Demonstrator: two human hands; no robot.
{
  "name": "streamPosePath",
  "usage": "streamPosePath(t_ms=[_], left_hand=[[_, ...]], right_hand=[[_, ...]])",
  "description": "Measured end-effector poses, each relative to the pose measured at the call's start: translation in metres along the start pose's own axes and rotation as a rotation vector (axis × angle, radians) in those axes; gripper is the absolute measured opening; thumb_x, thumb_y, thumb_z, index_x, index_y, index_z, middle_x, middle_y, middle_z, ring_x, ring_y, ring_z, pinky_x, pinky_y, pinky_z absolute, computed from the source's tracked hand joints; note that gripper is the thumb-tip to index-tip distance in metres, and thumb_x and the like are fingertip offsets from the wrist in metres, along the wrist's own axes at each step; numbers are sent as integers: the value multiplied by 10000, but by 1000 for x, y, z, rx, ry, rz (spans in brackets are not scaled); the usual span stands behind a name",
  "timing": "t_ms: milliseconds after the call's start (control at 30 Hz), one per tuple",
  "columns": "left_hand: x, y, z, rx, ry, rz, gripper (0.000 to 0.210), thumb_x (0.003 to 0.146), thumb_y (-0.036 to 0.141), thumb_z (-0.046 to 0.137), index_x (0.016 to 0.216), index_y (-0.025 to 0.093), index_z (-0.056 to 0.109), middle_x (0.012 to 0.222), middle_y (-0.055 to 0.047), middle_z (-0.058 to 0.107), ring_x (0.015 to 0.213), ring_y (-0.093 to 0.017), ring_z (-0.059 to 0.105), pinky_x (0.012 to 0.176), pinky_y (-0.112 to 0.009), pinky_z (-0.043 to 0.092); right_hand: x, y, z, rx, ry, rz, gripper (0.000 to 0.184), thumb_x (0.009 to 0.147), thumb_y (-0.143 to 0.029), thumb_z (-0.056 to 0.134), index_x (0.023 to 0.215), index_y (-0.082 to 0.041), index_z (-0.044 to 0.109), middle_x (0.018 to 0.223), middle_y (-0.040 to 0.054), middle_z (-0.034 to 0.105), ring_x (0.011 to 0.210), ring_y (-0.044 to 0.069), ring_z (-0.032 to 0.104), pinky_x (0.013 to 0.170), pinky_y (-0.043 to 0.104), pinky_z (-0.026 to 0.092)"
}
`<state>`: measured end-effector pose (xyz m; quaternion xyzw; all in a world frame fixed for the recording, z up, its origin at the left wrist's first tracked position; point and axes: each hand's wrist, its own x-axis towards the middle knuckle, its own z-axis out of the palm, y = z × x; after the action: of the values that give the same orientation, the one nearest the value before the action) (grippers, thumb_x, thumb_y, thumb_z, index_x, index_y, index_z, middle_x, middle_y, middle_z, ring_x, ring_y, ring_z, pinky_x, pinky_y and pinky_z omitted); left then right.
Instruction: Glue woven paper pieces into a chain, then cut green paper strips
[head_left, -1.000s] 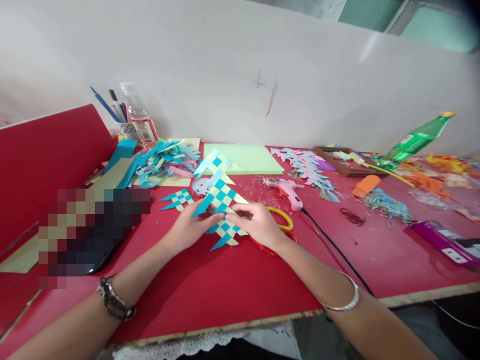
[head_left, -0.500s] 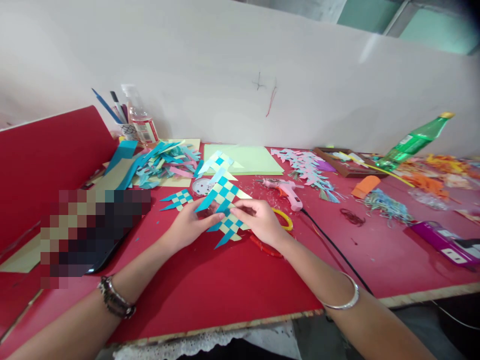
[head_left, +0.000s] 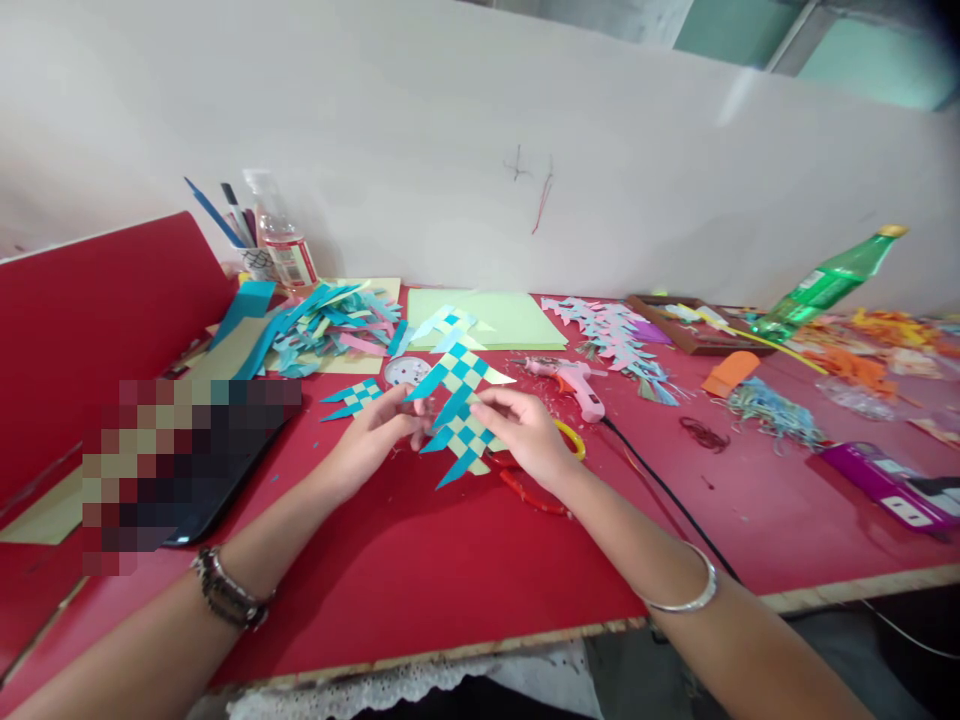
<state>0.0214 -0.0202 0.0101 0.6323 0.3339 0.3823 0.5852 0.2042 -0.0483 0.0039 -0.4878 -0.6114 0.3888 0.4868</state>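
My right hand (head_left: 517,430) pinches the right edge of a woven paper chain (head_left: 466,372), checkered in blue and pale yellow with pointed tips. Several woven sections make up the chain, the topmost one a lighter blue. Left of it, my left hand (head_left: 379,435) has its thumb and fingers apart, close to the chain's left points; some fingertips are partly hidden there. A smaller woven paper piece (head_left: 356,398) in the same colours lies on the red table (head_left: 420,580) beyond my left hand. Scissors with red and yellow handles (head_left: 536,492) lie partly under my right hand.
A pink glue gun (head_left: 574,385) with a black cord lies right of centre. Cut paper strips (head_left: 330,325) are heaped at the back left. A pink-and-blue woven chain (head_left: 611,335), green bottle (head_left: 829,285) and purple power strip (head_left: 892,485) are to the right. A dark phone-like object (head_left: 225,490) lies left.
My left hand has come off the woven chain and its fingers have spread. The chain has shifted slightly right, still in my right hand.
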Motion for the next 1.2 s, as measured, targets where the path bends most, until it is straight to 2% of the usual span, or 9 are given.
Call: streamPosePath(t_ms=[200, 400, 533, 600, 700, 867, 1000, 1100, 1200], left_hand=[[1, 2, 2, 141, 91, -17, 242, 736, 374, 538, 648, 192, 405, 504, 77, 410, 437, -63, 364, 457, -187, 296], [0, 1, 1, 148, 93, 45, 310, 808, 405, 447, 594, 196, 367, 422, 77, 366, 408, -74, 351, 451, -204, 291], [1, 3, 2, 148, 99, 30, 408, 860, 398, 337, 506, 197, 329, 411, 51, 332, 415, -86, 342, 463, -227, 299], [2, 2, 1, 133, 142, 31, 397, 862, 380, 344, 513, 190, 337, 445, 47, 358, 435, -81, 349, 479, -219, 308], [4, -2, -2, 50, 191, 42, 273, 824, 357, 436, 616, 186, 391, 526, 63, 390, 462, -66, 359, 485, -195, 312], [4, -5, -2, 40, 181, 30, 198, 746, 345, 558, 690, 185, 456, 564, 63, 485, 461, -54, 388, 471, -180, 313], [1, 1, 0, 46, 111, 6, 207, 764, 364, 531, 694, 172, 500, 649, 24, 586, 367, -31, 338, 408, -198, 276], [-1, 4, 0, 22, 78, -22, 337, 813, 420, 443, 578, 179, 435, 470, 47, 463, 344, -48, 293, 378, -204, 230], [0, 1, -2, 17, 150, -7, 445, 836, 444, 391, 480, 185, 325, 378, 60, 298, 374, -64, 264, 400, -203, 236]], right_hand=[[2, 0, -3, 51, 92, 30, 210, 724, -381, 557, 765, -179, 595, 678, -10, 522, 632, 101, 474, 566, 222, 386], [2, -1, -3, 58, 103, 20, 218, 725, -384, 554, 770, -173, 590, 669, -8, 509, 628, 103, 460, 548, 219, 373], [2, -1, -3, 58, 96, 17, 204, 729, -369, 550, 768, -173, 587, 670, -11, 518, 617, 98, 462, 554, 217, 377], [2, -2, -3, 58, 93, 17, 201, 729, -366, 550, 766, -173, 586, 678, -8, 526, 618, 99, 467, 560, 219, 382], [2, -2, -3, 59, 90, 17, 199, 729, -369, 549, 756, -175, 584, 676, -8, 528, 616, 99, 468, 561, 220, 384], [1, -1, -4, 63, 84, 23, 199, 728, -370, 549, 778, -181, 589, 695, -9, 533, 628, 99, 473, 576, 221, 392], [2, 1, -3, 30, 67, 4, 223, 743, -392, 535, 778, -178, 586, 689, -6, 512, 619, 100, 454, 559, 221, 378], [1, 2, -3, 28, 59, -11, 216, 748, -391, 533, 760, -181, 581, 671, -14, 489, 607, 95, 435, 543, 217, 361], [1, 2, -3, 40, 55, -18, 200, 751, -378, 537, 755, -182, 579, 666, -18, 477, 605, 92, 430, 542, 211, 358]])
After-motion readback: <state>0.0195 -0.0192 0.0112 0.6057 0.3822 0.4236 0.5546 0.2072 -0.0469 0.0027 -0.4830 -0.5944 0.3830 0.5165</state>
